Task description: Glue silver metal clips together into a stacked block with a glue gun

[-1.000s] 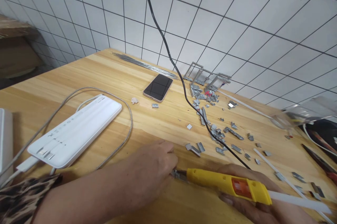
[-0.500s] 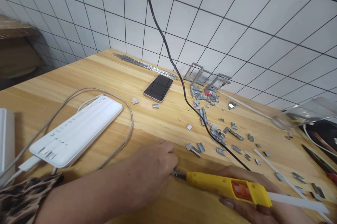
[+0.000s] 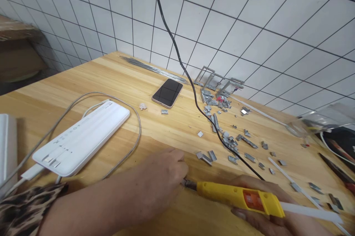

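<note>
A yellow hot glue gun (image 3: pixel 222 193) is gripped in my right hand (image 3: pixel 255 188), with the fingers wrapped round its body. Its metal nozzle (image 3: pixel 190 184) points left, and a white glue stick (image 3: pixel 307 210) sticks out of its rear. My left hand (image 3: pixel 158 180) is closed low over the wooden table, its fingertips beside the nozzle tip. What those fingers hold, if anything, is hidden behind the hand. Just beyond them lie several small bent metal pieces (image 3: pixel 206 157).
A white power bank (image 3: pixel 85 136) with a grey cable lies left, near a phone (image 3: pixel 167 92). A black cord (image 3: pixel 177 55) hangs across the middle. More metal clips (image 3: pixel 230 140), metal frames (image 3: pixel 230 86) and thin rods (image 3: pixel 152 68) lie toward the tiled wall (image 3: pixel 235 7). Pliers (image 3: pixel 337 169) lie right.
Both hands and the glue gun stay almost in place, the nozzle still by my left fingertips. The view has shifted very slightly.
</note>
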Demonstrator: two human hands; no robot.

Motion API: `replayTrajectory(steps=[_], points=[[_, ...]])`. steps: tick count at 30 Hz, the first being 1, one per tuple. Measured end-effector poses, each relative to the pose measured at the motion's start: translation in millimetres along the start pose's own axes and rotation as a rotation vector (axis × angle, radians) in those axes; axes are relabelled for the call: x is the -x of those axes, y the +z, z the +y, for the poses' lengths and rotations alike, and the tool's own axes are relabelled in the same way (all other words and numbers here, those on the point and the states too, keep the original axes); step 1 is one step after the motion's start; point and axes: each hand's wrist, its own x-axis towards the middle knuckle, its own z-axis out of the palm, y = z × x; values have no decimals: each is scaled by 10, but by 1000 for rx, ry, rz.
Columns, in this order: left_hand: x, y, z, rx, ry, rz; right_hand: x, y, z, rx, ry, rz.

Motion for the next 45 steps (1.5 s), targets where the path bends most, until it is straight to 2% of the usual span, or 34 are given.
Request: replayTrajectory(steps=[6,10,16,21,25,29,31,33,36,38,45], points=[[4,17,-11,-9,-1,18,69,10,95,10,-4,-23],[-1,31,-24,-15,-7,34,168,26,208,21,88,27],[-11,17,-17,-7,-3,34,57,1,232,-205,190,-31],[-8,22,-4,-19,-11,48,-18,57,377,-365,428,168],[-8,41,-18,-47,-8,40,-104,60,381,-488,500,392],[-14,65,-37,-56,-11,57,-163,8,239,-675,456,636],[-26,60,-31,-59,-15,49,-151,-2,212,-658,430,676],[-42,43,-15,-58,-19,19,-129,12,239,-504,382,628],[-60,21,0,-45,-44,-22,-131,72,320,-218,160,453],[-61,19,-1,-34,-55,-18,-168,120,359,-120,42,377],[-30,23,-4,-45,-37,-4,-375,302,421,-34,-63,412]])
